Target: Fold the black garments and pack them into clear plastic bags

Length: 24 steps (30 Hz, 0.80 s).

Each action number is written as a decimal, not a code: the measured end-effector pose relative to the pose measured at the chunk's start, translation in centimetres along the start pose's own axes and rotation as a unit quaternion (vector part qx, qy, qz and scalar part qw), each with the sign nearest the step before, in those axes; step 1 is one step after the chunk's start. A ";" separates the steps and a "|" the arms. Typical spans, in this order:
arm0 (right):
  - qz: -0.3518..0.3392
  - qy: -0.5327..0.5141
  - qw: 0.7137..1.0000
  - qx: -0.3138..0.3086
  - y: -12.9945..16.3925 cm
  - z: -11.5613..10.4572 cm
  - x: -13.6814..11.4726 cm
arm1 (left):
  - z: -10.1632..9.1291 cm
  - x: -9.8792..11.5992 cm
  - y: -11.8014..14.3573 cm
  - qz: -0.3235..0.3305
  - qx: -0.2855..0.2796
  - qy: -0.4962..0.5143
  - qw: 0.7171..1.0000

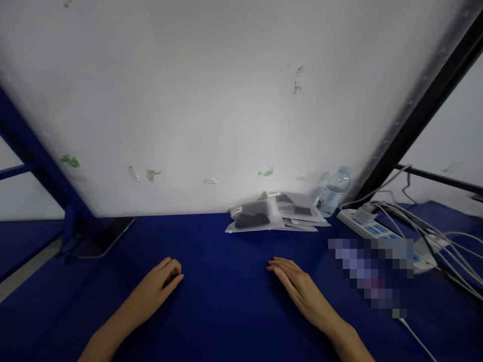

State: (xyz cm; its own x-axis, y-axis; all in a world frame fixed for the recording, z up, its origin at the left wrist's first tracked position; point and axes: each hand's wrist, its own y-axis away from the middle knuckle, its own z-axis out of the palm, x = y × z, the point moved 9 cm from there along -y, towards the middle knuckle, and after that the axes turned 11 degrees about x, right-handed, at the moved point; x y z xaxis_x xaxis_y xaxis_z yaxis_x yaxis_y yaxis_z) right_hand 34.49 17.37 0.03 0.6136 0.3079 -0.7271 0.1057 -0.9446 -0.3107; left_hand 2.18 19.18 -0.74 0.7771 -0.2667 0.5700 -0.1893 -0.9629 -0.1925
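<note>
Both hands are lying on the blue surface, holding nothing. The left hand is curling its fingers loosely, and the right hand is lying flat, fingers stretched out. The pile of bags is sitting far behind the right hand, near the bottle.

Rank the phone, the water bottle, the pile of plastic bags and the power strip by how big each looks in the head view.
1. Pile of bags
2. Power strip, partly hidden by cables and a blurred patch, so its rank against the bags is unsure
3. Phone
4. Bottle, farther back, so it may look smaller than it is
</note>
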 end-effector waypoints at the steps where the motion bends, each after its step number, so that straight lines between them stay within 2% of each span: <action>1: -0.001 0.001 1.000 0.001 0.0 0.0 0.0 | 0.0 0.0 0.0 -0.001 0.001 0.001 1.000; 24: -0.028 0.016 0.999 0.005 -0.1 0.2 0.3 | 0.0 -0.3 0.0 0.007 0.013 -0.011 1.000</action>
State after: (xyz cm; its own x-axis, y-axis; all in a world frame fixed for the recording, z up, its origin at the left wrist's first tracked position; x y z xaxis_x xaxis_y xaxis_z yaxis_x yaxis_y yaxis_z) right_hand 34.53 17.59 -0.31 0.6317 0.3567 -0.6883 0.1335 -0.9246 -0.3567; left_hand 1.95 19.26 -0.87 0.7877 -0.2788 0.5494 -0.1843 -0.9575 -0.2217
